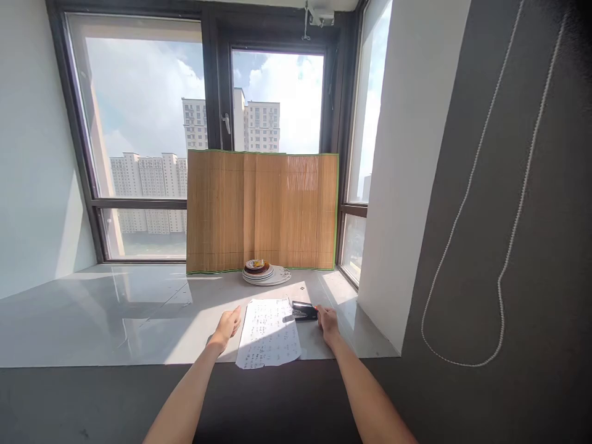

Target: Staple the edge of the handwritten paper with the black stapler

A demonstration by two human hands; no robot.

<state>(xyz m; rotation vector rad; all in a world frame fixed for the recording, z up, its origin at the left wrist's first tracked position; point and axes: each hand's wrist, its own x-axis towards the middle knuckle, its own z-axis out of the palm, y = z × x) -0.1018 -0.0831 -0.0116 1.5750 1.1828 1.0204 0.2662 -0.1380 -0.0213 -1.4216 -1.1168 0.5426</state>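
Noting the right hand first, lower centre-right of the frame: its fingers are closed around the rear end of a black stapler. We judge the rear hold leaves the front free, since that end points left and meets the right edge of the handwritten paper. The paper lies flat on the windowsill, lower centre, its bottom edge slightly over the front rim, within reach of both hands.

The left hand, just left of the paper and apparently apart from it, has its fingers curled into a loose fist, thumb uppermost; we see nothing in it. At mid-frame, the stacked plates stand in front of the bamboo mat, which is upright before the window, probably propped on the frame behind.

Hard to make out: the handwriting is too small to read, and we cannot tell one sheet from several. Right palm and the stapler's grasped end are hidden by the fingers; whether its tip overlaps the paper is unclear. Both forearms are cut off at the bottom of the frame.
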